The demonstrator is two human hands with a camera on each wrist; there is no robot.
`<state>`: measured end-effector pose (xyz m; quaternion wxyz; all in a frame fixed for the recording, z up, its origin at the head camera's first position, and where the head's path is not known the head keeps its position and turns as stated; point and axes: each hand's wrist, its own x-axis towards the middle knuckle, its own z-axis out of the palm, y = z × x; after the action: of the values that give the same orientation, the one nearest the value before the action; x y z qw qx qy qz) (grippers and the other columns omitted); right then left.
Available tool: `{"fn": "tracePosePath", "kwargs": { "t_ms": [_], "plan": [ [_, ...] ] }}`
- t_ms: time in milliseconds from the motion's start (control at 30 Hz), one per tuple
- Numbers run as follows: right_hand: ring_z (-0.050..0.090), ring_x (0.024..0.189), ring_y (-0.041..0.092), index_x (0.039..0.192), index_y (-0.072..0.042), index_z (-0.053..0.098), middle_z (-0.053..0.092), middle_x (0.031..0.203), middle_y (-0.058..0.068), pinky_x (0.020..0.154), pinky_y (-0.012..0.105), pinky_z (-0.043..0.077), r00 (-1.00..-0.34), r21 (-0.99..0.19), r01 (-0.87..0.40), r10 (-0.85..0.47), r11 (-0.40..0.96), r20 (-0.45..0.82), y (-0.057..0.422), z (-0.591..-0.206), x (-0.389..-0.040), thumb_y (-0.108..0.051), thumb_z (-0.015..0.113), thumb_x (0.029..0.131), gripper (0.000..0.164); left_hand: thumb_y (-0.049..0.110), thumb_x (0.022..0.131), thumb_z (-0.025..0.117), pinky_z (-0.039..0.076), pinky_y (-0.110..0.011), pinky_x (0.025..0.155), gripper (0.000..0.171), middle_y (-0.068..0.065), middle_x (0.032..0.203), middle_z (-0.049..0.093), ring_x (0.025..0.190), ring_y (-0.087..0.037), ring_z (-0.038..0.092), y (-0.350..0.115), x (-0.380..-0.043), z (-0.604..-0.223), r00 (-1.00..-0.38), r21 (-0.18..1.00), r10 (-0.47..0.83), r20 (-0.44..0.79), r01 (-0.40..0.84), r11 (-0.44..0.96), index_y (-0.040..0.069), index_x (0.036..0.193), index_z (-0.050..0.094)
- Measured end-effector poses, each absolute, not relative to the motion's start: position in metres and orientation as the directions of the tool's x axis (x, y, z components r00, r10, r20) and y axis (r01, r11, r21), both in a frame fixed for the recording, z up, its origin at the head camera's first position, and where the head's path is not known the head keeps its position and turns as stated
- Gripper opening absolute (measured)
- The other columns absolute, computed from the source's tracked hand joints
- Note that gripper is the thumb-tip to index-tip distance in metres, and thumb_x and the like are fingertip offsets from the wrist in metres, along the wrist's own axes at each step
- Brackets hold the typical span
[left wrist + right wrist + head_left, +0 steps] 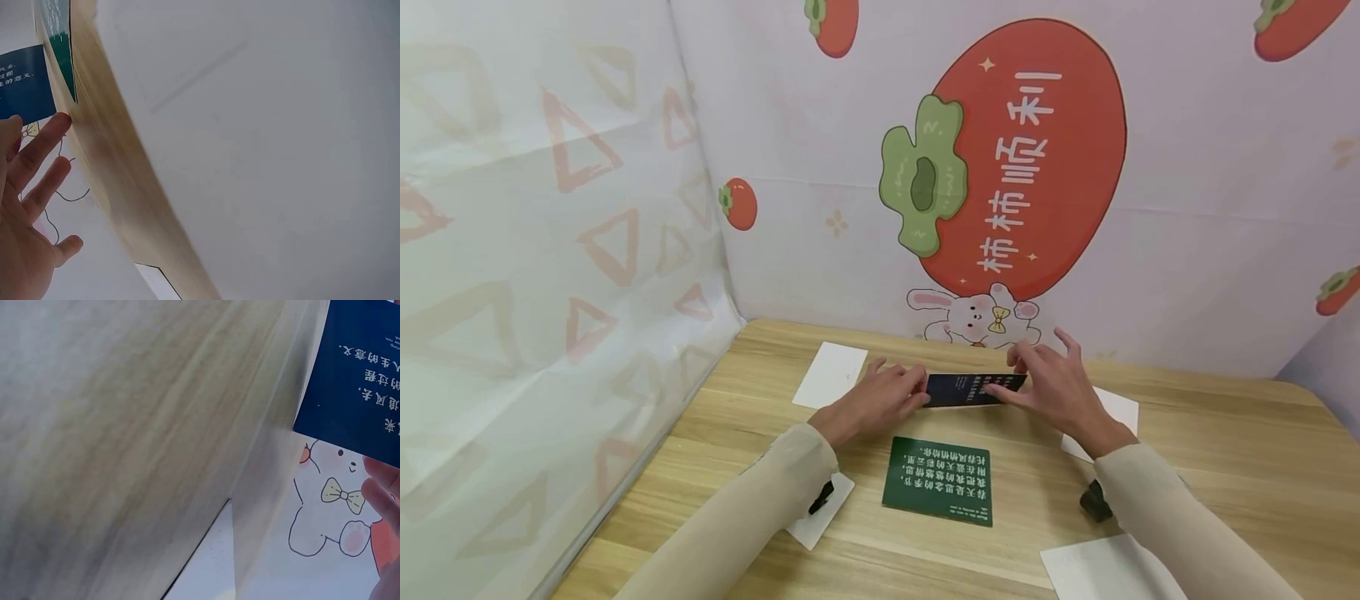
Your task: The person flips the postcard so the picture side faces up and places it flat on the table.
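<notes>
A dark blue card [955,390] with white writing is held raised and tilted at the back of the table, between both hands. My left hand [883,396] pinches its left end; in the left wrist view the thumb and index finger meet the card's edge, and the other fingers [40,194] spread apart. At the other end my right hand [1060,390] grips the card, thumb across its printed front and fingers behind. Only part of that hand shows in the right wrist view, beside the blue card [356,387]. Nearer me, a green card [938,483] with white writing lies flat.
Around the wooden table [752,467] lie several white cards: one at back left [829,375], another under the left forearm [826,517], others by the right wrist [1120,410] and front right [1101,567]. A patterned cloth wall [820,275] rises directly behind.
</notes>
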<state>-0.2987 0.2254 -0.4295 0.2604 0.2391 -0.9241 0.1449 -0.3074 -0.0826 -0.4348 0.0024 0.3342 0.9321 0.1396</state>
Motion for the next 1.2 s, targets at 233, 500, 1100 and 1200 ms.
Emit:
{"fn": "tracePosePath", "kwargs": {
  "t_ms": [233,500,1100,1200],
  "plan": [
    [0.075,0.108,0.036,0.134,-0.014,0.062,0.080,0.112,0.015,0.124,0.076,0.021,-0.781,-0.141,-0.527,-0.412,0.838,0.469,0.229,-0.432,-0.291,-0.033,0.096,0.084,0.063,0.034,0.116,0.055,0.022,-0.065,0.131,0.011,0.007,0.104,0.073,0.113,-0.017,0.066,-0.085,-0.306,-0.434,-0.806,0.341,0.590,0.057,0.571,0.747,0.024,0.111,0.054],
    [0.068,0.127,0.038,0.159,-0.024,0.051,0.075,0.130,0.014,0.127,0.074,0.017,-0.790,-0.008,-0.539,-0.503,0.842,0.351,0.226,-0.431,-0.281,-0.040,0.093,0.086,0.085,0.031,0.116,0.055,0.020,-0.066,0.129,0.011,0.014,0.097,0.078,0.119,-0.016,0.070,-0.090,-0.307,-0.433,-0.819,0.430,0.572,0.039,0.531,0.730,0.023,0.108,0.055],
    [0.062,0.133,0.037,0.167,-0.030,0.041,0.068,0.139,0.012,0.125,0.077,0.022,-0.737,0.211,-0.533,-0.572,0.820,0.360,0.226,-0.440,-0.280,-0.060,0.094,0.078,0.108,0.031,0.116,0.056,0.019,-0.068,0.129,0.011,0.018,0.089,0.079,0.106,-0.011,0.072,-0.089,-0.307,-0.436,-0.853,0.463,0.521,0.029,0.473,0.749,0.024,0.107,0.055],
    [0.061,0.135,0.038,0.167,-0.030,0.040,0.067,0.143,0.013,0.125,0.077,0.022,-0.743,0.211,-0.526,-0.566,0.824,0.358,0.226,-0.439,-0.280,-0.061,0.094,0.078,0.108,0.031,0.115,0.057,0.020,-0.069,0.128,0.011,0.018,0.089,0.078,0.102,-0.010,0.072,-0.089,-0.307,-0.434,-0.854,0.452,0.519,0.033,0.476,0.754,0.024,0.107,0.056]
  ]
}}
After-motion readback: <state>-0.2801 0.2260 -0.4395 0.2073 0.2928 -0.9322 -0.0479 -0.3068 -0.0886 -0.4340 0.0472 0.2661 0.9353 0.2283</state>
